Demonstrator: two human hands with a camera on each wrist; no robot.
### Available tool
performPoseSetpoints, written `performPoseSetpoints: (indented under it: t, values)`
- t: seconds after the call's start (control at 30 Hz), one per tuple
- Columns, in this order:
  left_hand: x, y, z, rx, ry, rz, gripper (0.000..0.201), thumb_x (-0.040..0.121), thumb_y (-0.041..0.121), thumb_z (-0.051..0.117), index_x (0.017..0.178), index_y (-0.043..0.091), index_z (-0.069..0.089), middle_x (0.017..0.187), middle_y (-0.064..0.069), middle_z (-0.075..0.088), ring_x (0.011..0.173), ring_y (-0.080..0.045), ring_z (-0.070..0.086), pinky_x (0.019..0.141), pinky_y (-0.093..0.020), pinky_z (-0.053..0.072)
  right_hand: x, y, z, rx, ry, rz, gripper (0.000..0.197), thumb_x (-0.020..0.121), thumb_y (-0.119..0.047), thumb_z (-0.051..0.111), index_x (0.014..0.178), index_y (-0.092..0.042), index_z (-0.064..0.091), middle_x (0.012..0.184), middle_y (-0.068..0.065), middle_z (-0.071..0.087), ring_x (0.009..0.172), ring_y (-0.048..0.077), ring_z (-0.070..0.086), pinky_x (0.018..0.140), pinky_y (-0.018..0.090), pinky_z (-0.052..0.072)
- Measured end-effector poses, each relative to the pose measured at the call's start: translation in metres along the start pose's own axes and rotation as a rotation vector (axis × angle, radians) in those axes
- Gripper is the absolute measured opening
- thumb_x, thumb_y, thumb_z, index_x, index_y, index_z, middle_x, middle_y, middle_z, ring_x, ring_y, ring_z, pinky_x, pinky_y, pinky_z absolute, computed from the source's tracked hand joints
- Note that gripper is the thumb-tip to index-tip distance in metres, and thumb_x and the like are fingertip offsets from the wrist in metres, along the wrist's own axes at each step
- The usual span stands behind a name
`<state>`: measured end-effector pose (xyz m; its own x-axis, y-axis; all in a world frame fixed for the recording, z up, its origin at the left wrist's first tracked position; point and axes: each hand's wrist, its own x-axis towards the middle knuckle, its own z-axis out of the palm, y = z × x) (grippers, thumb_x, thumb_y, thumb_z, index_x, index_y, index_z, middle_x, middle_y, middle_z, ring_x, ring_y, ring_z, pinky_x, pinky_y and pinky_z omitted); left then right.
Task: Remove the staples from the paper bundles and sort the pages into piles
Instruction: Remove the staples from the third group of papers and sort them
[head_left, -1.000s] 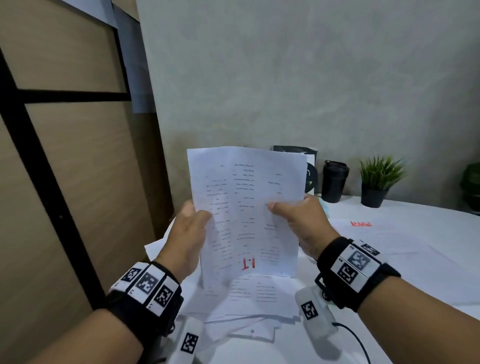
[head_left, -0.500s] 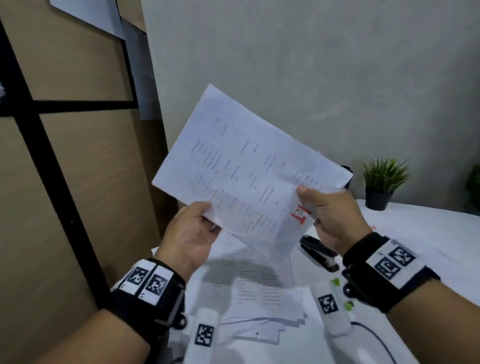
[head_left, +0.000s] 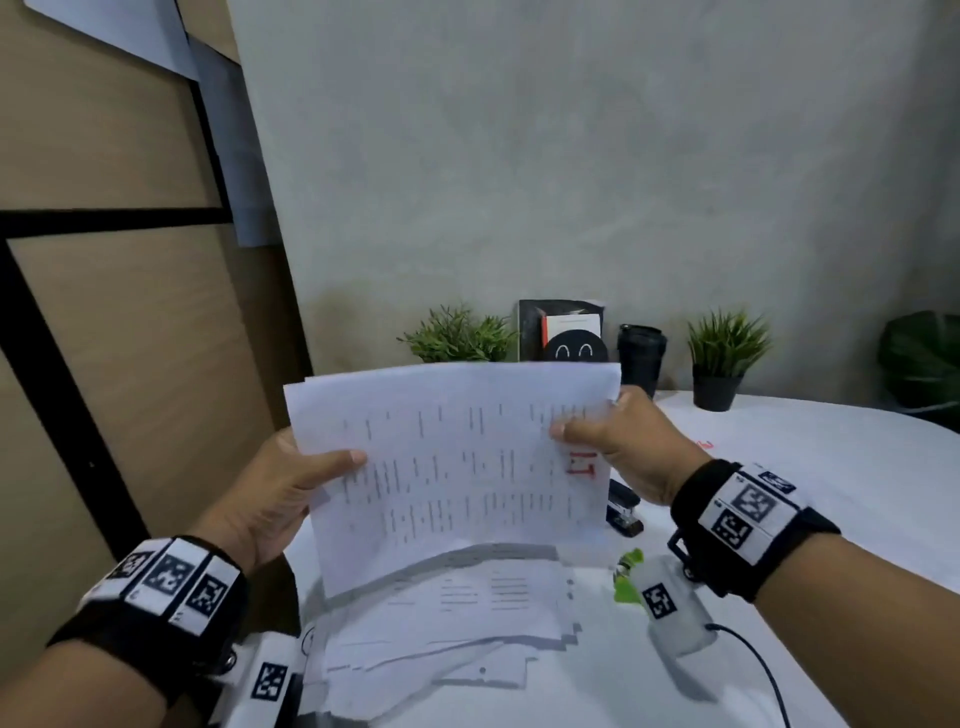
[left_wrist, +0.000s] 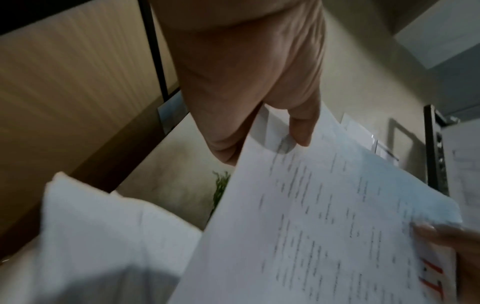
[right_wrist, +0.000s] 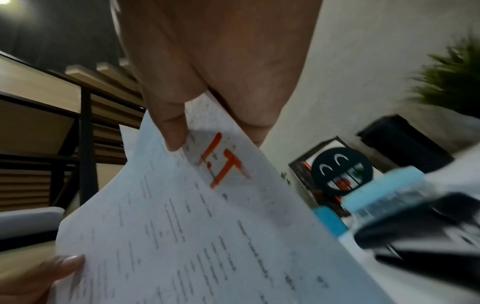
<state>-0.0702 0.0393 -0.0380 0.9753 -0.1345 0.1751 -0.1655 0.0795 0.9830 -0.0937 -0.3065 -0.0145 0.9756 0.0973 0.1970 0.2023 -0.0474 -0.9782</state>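
Now the paper bundle (head_left: 457, 467) is up off the desk, held between both hands, long axis running left to right, print turned sideways. Left hand (head_left: 275, 499) pinches the left short edge, thumb on the face, fingers behind. Right hand (head_left: 623, 447) pinches the right short edge near the top corner, thumb just above the red "I.T" mark (head_left: 582, 462). Both grips clamped on the sheets. No staple visible from any view; can't tell which corner it sits in.

Below the bundle, near the front edge of the white desk (head_left: 831, 467), a loose pile of pages (head_left: 452, 623) lies fanned and uneven. Black stapler (head_left: 623, 512) sits on the desk just behind the bundle's right lower corner, closest to the right hand. Something small and green (head_left: 626, 577) lies in front of it; too blurred to name.

Back edge of desk, against the grey wall: two potted plants (head_left: 724, 358), a dark cup (head_left: 641, 358), a black holder with a cartoon face (head_left: 563, 332). Wood-panelled partition with black frame to the left.

Judgement: right hand is the one to free for a tool, left hand holds.
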Motion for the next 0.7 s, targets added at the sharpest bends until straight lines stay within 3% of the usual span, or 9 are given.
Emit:
performPoseSetpoints:
  t: [0.07,0.17,0.23,0.3,0.4,0.47,0.53,0.63,0.7]
  values:
    - [-0.01,-0.017,0.001,0.02,-0.009,-0.03,0.108,0.029,0.048,0.105,0.121,0.004,0.07,0.118,-0.017,0.077,0.108,-0.036,0.075,0.084,-0.045,0.065,-0.005,0.018,0.002,0.003,-0.015,0.072,0.026,0.087,0.006,0.068,0.113,0.007,0.065,0.107,0.02,0.075,0.099,0.037,0.073,0.09,0.054,0.057]
    - [-0.015,-0.034,0.003,0.037,-0.009,-0.042,0.105,0.03,0.051,0.104,0.119,0.007,0.071,0.118,-0.015,0.077,0.111,-0.036,0.073,0.094,-0.053,0.059,-0.007,0.03,0.004,-0.013,0.012,0.114,0.027,0.086,0.009,0.066,0.113,0.006,0.064,0.106,0.018,0.076,0.098,0.036,0.073,0.091,0.053,0.057]
    - [-0.013,-0.034,0.003,0.043,0.012,-0.03,0.092,0.042,0.042,0.103,0.12,0.005,0.07,0.117,-0.015,0.077,0.113,-0.038,0.071,0.098,-0.057,0.056,-0.006,0.024,0.001,0.015,0.053,0.098,0.026,0.086,0.009,0.067,0.111,0.003,0.065,0.105,0.018,0.076,0.098,0.038,0.073,0.084,0.048,0.06]
    - [-0.008,-0.024,0.003,0.053,0.014,-0.002,0.065,0.064,0.025,0.093,0.121,0.002,0.069,0.117,-0.017,0.077,0.114,-0.043,0.07,0.1,-0.061,0.055,-0.001,0.009,-0.006,-0.044,0.144,-0.007,0.025,0.084,0.003,0.072,0.107,-0.007,0.068,0.106,0.015,0.075,0.097,0.035,0.072,0.079,0.04,0.06]
    - [-0.001,-0.006,0.005,0.111,-0.003,0.056,0.058,0.071,0.024,0.089,0.121,0.003,0.068,0.116,-0.015,0.077,0.109,-0.039,0.073,0.095,-0.061,0.057,0.005,-0.023,-0.012,-0.516,0.17,-0.226,0.032,0.08,-0.017,0.081,0.108,-0.025,0.067,0.109,-0.002,0.069,0.1,0.017,0.067,0.085,0.031,0.056]
    - [0.001,0.001,0.01,0.136,-0.009,0.083,0.067,0.064,0.035,0.086,0.121,0.005,0.069,0.117,-0.014,0.077,0.108,-0.037,0.073,0.093,-0.059,0.058,0.008,-0.042,-0.006,-0.859,0.08,-0.242,0.039,0.079,-0.025,0.081,0.114,-0.029,0.066,0.108,-0.009,0.068,0.1,0.012,0.065,0.086,0.03,0.055]
    - [0.002,0.005,0.015,0.107,-0.015,0.098,0.059,0.069,0.03,0.083,0.121,0.004,0.069,0.117,-0.018,0.075,0.111,-0.042,0.071,0.095,-0.063,0.057,0.012,-0.051,-0.003,-0.974,0.116,-0.233,0.041,0.078,-0.029,0.082,0.116,-0.029,0.065,0.104,-0.011,0.067,0.097,0.013,0.065,0.083,0.031,0.055]
    - [0.003,0.007,0.014,-0.02,0.027,0.092,0.046,0.076,0.013,0.074,0.121,0.004,0.069,0.123,-0.021,0.073,0.117,-0.043,0.067,0.102,-0.063,0.052,0.013,-0.042,-0.017,-0.349,0.303,-0.204,0.058,0.073,-0.025,0.087,0.125,-0.024,0.06,0.107,-0.002,0.072,0.097,0.019,0.071,0.082,0.039,0.06]
    - [-0.001,0.006,0.009,-0.073,0.032,0.068,0.045,0.076,0.012,0.073,0.12,0.008,0.069,0.122,-0.018,0.073,0.117,-0.038,0.067,0.103,-0.059,0.052,0.005,-0.025,-0.021,0.063,0.221,-0.119,0.055,0.078,-0.011,0.083,0.126,-0.014,0.057,0.109,0.008,0.075,0.104,0.032,0.072,0.088,0.05,0.059]
